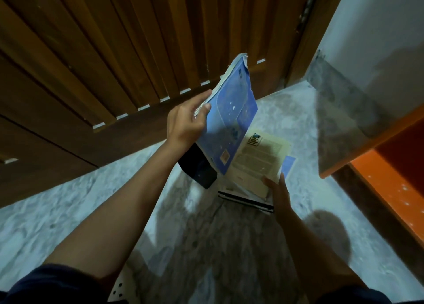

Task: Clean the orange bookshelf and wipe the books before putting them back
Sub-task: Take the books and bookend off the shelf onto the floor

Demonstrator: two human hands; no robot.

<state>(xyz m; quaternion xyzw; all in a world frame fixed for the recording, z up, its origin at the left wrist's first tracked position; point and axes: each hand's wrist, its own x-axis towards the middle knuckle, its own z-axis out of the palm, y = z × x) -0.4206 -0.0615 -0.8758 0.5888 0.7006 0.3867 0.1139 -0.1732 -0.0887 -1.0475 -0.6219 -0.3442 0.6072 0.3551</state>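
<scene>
My left hand [185, 120] grips the worn edge of a blue-covered book [231, 117] and holds it tilted up above the floor. Under it lies a cream-coloured book [259, 161] on top of a small stack of books [245, 200] on the marble floor. My right hand [278, 192] holds the near corner of the cream book, thumb on top. A dark cloth [199, 170] lies on the floor just left of the stack, partly hidden by the blue book. The orange bookshelf [390, 173] runs along the right edge.
A brown slatted wooden door [114, 58] fills the upper left, close behind the books. Grey marble floor [68, 212] spreads around the stack. A white wall with a grey skirting [344, 101] stands at the upper right. A white perforated thing [119, 290] shows at the bottom.
</scene>
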